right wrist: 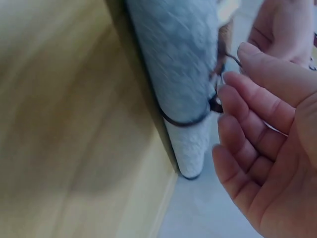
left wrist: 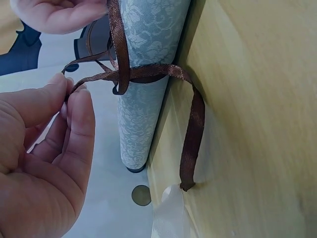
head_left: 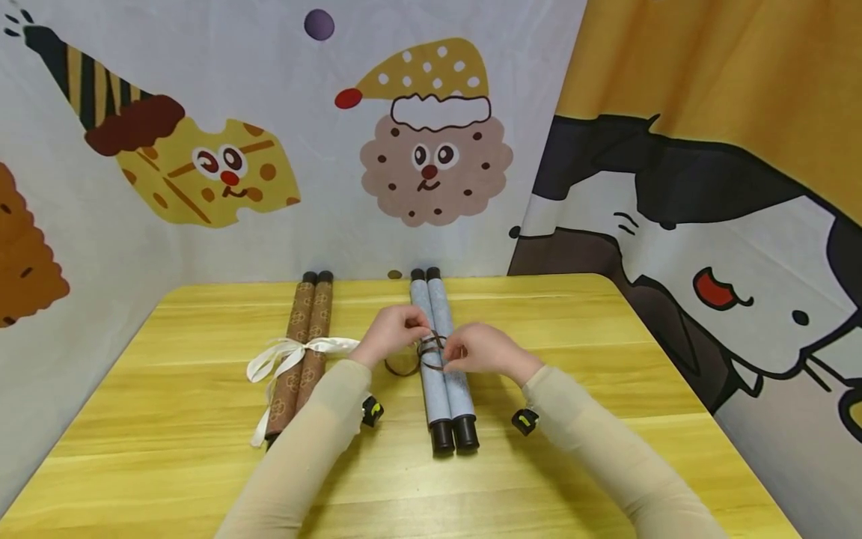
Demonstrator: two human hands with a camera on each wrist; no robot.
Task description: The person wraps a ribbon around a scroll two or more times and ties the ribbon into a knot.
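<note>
Two pale blue patterned scroll rolls (head_left: 438, 382) with dark end caps lie side by side on the table. A thin brown ribbon (left wrist: 148, 73) goes round them, with crossing strands and a loop on top. The left hand (head_left: 397, 331) pinches ribbon strands between thumb and fingertips, just above the rolls' left side. On the right side, the right hand (head_left: 486, 349) has curled fingers and holds a ribbon strand near its thumb and index finger; its grip is partly blurred in the right wrist view. One ribbon tail (left wrist: 192, 144) hangs to the table on the left.
Left of the blue rolls lie two brown patterned rolls (head_left: 313, 314) tied with a white ribbon bow (head_left: 289, 350); the left forearm partly covers them. Under everything is a yellow wood-grain table (head_left: 566, 479). A printed cloth (head_left: 269, 45) hangs behind its far edge.
</note>
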